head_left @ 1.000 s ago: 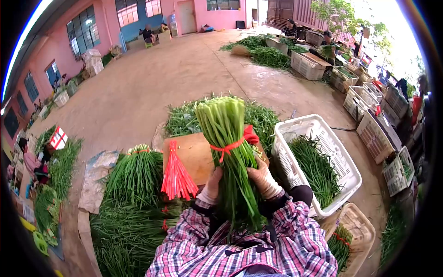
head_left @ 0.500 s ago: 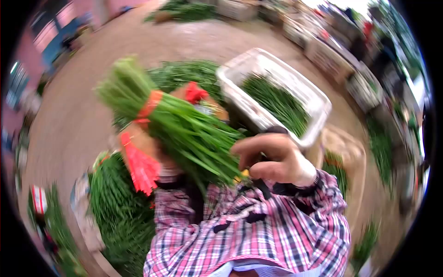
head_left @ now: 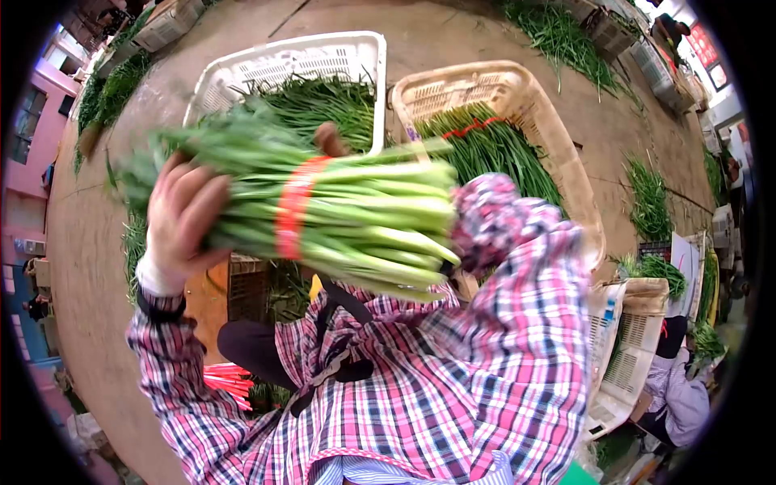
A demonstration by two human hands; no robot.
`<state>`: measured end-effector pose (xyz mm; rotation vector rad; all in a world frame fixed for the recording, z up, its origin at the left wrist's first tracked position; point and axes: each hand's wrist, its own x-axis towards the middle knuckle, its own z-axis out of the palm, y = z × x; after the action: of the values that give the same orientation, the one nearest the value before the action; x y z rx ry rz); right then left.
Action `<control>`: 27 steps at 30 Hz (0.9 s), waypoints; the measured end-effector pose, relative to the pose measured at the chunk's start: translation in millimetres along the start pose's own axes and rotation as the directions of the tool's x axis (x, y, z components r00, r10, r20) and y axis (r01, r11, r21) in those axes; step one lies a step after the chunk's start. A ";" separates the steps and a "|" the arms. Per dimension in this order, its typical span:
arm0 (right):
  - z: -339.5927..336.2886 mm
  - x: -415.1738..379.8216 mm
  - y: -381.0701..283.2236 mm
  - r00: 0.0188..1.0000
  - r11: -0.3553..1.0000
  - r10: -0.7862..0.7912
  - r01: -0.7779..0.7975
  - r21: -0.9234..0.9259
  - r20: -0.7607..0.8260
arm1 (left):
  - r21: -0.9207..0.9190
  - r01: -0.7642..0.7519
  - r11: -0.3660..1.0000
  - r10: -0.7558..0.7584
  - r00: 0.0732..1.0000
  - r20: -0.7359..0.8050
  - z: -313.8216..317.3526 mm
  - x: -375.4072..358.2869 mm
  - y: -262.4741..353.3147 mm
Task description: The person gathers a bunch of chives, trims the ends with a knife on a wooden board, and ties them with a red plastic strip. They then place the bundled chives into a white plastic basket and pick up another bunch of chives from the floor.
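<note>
A thick bunch of chives (head_left: 380, 210) is held up before my chest, lying nearly level, with pale cut ends to the right and blurred leaves to the left. Around its middle runs a red band (head_left: 297, 206). My left hand (head_left: 182, 214) is closed on the leafy end, fingers wrapped over it. Behind the bunch, my right hand (head_left: 330, 139) is mostly hidden; only a fingertip shows over the top edge, and its sleeve comes in from the right. Red strips (head_left: 229, 383) lie low, near my left forearm.
A white crate (head_left: 287, 48) of loose greens stands ahead. Beside it on the right, a tan crate (head_left: 558, 121) holds banded greens. More greens (head_left: 566, 44) lie on the floor (head_left: 453, 32). At lower right are stacked crates (head_left: 634, 356) and a person (head_left: 679, 392).
The bunch has swung round, its cut ends now pointing right instead of upper left. My left hand now grips the leaves. My right hand has gone behind the bunch, and the view has turned right.
</note>
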<state>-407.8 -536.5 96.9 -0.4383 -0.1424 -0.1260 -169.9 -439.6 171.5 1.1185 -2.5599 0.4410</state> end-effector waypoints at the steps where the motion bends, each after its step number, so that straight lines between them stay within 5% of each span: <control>1: -1.6 -18.3 -18.1 0.997 0.997 -0.017 0.010 -0.082 -0.081 | 0.034 -0.098 0.995 0.095 0.993 0.073 10.8 32.5 4.4; 5: -19.5 -104.2 -80.3 0.907 0.932 -0.136 -0.018 -0.362 -0.397 | 0.123 -0.391 0.912 0.407 0.901 -0.154 88.3 127.4 -3.3; 10: -31.2 -192.8 -103.2 0.699 0.930 -0.332 0.130 -0.345 -0.633 | 0.135 -0.369 0.920 0.384 0.916 -0.113 147.8 215.9 19.3; 13: -54.8 -222.9 -88.8 0.606 0.941 -0.336 0.177 -0.289 -0.721 | 0.145 -0.307 0.941 0.303 0.952 0.049 156.5 213.1 30.2; 17: -123.4 -284.0 -46.4 0.447 0.887 -0.374 -0.084 -0.454 -0.813 | 0.059 -0.222 0.973 0.205 0.955 0.216 155.7 197.0 27.6; 18: -135.1 -290.5 -26.3 0.348 0.892 -0.388 -0.091 -0.443 -0.853 | 0.039 -0.188 0.981 0.172 0.951 0.256 157.2 192.2 23.8; 21: -226.2 -345.5 59.3 0.288 0.938 -0.213 -0.208 -0.278 -0.934 | -0.055 -0.102 0.993 0.113 0.957 0.268 166.9 182.2 12.3; 22: -199.4 -333.7 57.9 0.281 0.932 -0.154 -0.276 -0.233 -0.947 | -0.095 -0.074 0.993 0.098 0.957 0.272 172.8 181.4 10.5; 24: -240.9 -357.5 98.4 0.052 0.752 -0.066 -0.653 -0.084 -0.996 | -0.142 -0.052 0.988 0.094 0.948 0.305 181.2 176.5 13.8; 27: -235.6 -371.0 113.0 0.189 0.714 -0.066 -0.677 -0.179 -0.980 | -0.212 -0.021 0.977 0.105 0.914 0.392 174.3 170.2 21.7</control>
<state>-729.1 -502.8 -221.7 -0.9729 1.3463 0.0315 -323.7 -605.5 78.6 1.1491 -2.9157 -0.0522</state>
